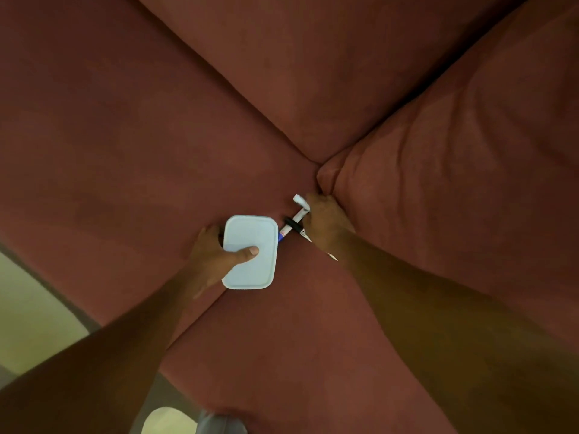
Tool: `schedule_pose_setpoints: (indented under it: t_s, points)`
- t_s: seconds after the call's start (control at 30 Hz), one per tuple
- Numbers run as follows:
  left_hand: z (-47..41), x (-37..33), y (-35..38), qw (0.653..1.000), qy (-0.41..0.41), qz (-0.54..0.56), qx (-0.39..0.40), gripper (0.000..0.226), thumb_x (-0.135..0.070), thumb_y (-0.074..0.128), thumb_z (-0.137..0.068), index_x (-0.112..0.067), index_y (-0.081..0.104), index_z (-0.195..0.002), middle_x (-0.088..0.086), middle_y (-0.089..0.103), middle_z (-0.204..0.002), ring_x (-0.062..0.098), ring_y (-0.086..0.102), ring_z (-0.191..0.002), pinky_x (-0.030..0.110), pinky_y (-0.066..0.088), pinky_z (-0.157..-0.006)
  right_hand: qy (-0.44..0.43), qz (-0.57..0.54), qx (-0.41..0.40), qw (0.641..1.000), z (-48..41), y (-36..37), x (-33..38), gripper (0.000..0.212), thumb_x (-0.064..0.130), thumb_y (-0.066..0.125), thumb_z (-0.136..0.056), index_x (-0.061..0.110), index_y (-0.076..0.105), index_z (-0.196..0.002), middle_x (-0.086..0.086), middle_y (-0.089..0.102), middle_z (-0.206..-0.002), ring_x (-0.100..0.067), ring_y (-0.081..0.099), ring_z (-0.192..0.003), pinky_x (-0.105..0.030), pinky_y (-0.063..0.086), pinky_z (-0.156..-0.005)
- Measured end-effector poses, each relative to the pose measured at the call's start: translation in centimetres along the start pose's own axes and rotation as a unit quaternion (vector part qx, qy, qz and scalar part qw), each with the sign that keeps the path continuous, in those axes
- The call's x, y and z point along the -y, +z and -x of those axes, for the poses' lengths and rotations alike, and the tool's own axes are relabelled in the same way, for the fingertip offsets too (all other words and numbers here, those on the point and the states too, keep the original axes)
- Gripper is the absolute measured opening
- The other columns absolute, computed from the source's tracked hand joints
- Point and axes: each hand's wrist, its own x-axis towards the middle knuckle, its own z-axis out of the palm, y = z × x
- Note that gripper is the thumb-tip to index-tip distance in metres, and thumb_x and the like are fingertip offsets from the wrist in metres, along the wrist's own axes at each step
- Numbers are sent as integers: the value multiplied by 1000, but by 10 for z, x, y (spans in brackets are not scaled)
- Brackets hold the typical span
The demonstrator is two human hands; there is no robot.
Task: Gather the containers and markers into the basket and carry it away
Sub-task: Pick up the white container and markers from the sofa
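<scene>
rust-red plush sofa cushions (131,145) fill the view, and the task's things lie where the seat meets the back cushions. the pale blue rectangular plastic container with rounded corners (250,250) sits lid-up on the seat, and the left hand (216,255) grips it, thumb pressed on the lid and fingers wrapped round its far-left edge. just to its right, the right hand (324,222) is closed on a small bundle of markers: a white-barrelled marker with a blue band (289,224) lies crossed by a black-capped marker (294,226), and further tips poke out under the wrist (how many pens are in the fist i cannot tell). no basket is in view.

to do this pickup well, i judge the right hand should tighten round the middle of the bundle before lifting, since crossed pens tend to fan out and slip into the cushion gap. the left hand would do better with fingers under the container's base, keeping it level in case the lid is loose.
</scene>
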Motion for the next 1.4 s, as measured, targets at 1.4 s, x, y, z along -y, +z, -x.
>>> schedule_pose_setpoints:
  t_s: [1.4]
  points:
    - [14,-2,-1,1000,14,9,24,72,-55,88,-55,-26,61,-115,-6,67,-111,16,66,-98,34,58,-75,2,142,103,985,62,68,-12,30,15,40,-100,4,48,-127,-15,60,-120,-30,62,-100,-40,48,-84]
